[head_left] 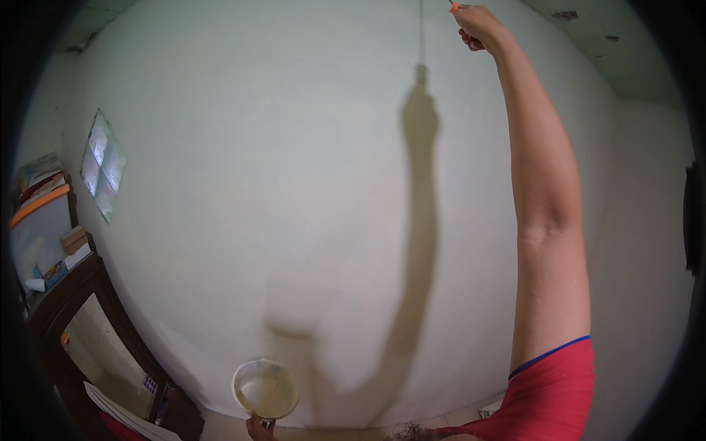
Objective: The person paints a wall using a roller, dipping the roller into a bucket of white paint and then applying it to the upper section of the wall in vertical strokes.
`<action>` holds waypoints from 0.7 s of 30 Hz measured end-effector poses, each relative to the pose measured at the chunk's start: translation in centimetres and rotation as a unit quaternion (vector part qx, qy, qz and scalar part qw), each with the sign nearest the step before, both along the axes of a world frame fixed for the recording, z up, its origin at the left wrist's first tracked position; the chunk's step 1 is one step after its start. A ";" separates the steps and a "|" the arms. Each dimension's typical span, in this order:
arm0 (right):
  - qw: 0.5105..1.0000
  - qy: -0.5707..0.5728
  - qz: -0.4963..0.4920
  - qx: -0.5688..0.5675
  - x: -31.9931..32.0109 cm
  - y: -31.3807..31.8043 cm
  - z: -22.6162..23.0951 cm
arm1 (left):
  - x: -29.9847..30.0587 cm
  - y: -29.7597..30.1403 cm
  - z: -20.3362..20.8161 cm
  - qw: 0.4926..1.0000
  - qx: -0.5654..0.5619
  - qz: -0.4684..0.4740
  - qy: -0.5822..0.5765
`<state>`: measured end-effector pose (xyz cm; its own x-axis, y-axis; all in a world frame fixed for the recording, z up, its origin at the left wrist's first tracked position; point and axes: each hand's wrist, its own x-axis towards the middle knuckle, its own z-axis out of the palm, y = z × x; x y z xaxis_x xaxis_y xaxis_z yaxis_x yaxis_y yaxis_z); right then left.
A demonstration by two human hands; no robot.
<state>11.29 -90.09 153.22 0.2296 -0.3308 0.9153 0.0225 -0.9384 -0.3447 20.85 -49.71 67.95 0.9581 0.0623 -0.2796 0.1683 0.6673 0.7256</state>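
Note:
My right hand is raised high at the top of the view, its fingers wrapped round an orange-handled tool with a thin metal rod. The tool's working end lies out of view. Low in the middle, my left hand grips a round pale bucket from its near side. The bucket tilts so that its inside shows, with a pale cream coating that looks like paint. Shadows of the raised arm, the thin rod and the bucket fall on the pale wall ahead.
At the left stands a dark wooden cabinet with a mirror. A storage box with an orange lid and small items sit on it. A diamond-shaped glass window is set in the wall. The ceiling shows damaged patches. A dark object hangs far right.

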 end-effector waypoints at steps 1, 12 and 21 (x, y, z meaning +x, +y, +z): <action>1.000 0.028 -0.008 0.011 -0.3 0.0 -0.1 | -0.2 0.3 -0.2 1.000 0.001 0.001 0.002; 0.993 0.077 -0.083 0.027 -7.8 5.8 -21.5 | -0.3 2.7 -1.7 0.999 0.014 0.009 0.030; 0.994 0.063 -0.085 0.004 -6.5 4.6 -15.3 | -0.7 2.2 -1.7 1.000 0.017 -0.012 0.019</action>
